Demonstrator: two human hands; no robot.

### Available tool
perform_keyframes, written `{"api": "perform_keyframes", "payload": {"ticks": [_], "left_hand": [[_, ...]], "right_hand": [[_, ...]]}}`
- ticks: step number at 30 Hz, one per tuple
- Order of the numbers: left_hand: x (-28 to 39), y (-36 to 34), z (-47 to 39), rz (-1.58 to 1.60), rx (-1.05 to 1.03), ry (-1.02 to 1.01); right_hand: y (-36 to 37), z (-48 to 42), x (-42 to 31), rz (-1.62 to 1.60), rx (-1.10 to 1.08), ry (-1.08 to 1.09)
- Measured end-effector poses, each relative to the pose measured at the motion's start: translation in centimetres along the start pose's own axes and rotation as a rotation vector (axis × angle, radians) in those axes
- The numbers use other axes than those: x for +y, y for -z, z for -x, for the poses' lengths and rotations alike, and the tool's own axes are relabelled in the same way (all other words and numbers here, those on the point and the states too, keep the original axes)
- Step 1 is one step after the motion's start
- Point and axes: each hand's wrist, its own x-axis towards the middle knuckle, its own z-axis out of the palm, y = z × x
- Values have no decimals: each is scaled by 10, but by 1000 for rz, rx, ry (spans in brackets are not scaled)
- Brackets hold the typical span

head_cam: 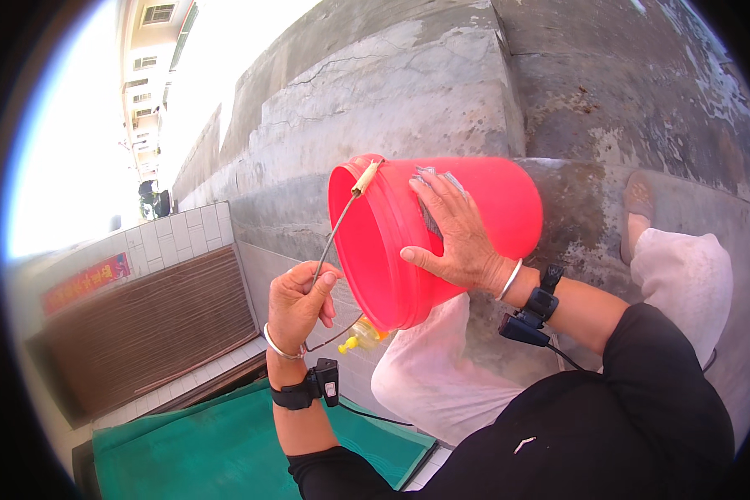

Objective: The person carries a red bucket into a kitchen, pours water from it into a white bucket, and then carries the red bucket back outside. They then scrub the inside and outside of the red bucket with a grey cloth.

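Observation:
A red plastic bucket lies tilted in front of me, its mouth facing the left of the view. My left hand grips the thin wire bail handle, which carries a worn pale sleeve near the upper rim. My right hand lies spread over the bucket's outer wall. Beneath its palm and fingers is a grey cloth or pad, mostly covered, pressed against the plastic. Just below the bucket's rim stands a clear pump bottle with a yellow top, partly hidden by the bucket.
Cracked concrete steps rise beyond the bucket. A green mat or cover lies at lower left, near a brown ribbed panel framed in white tiles. My legs in pale trousers flank the bucket. Cables hang from both wrist devices.

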Motion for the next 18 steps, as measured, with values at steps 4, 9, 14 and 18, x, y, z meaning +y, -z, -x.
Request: {"api": "perform_keyframes", "payload": {"ticks": [4,9,14,18], "left_hand": [[3,1,3,-231,186,-119],[-46,56,1,-812,835,-488],[-40,-5,3,-751,930,-601],[-31,-101,-28,198,423,-236]], "right_hand": [[-1,1,-3,-2,16,38],[-5,-2,-1,-75,53,59],[-4,-5,6,-47,103,45],[-13,1,4,-55,146,41]]}}
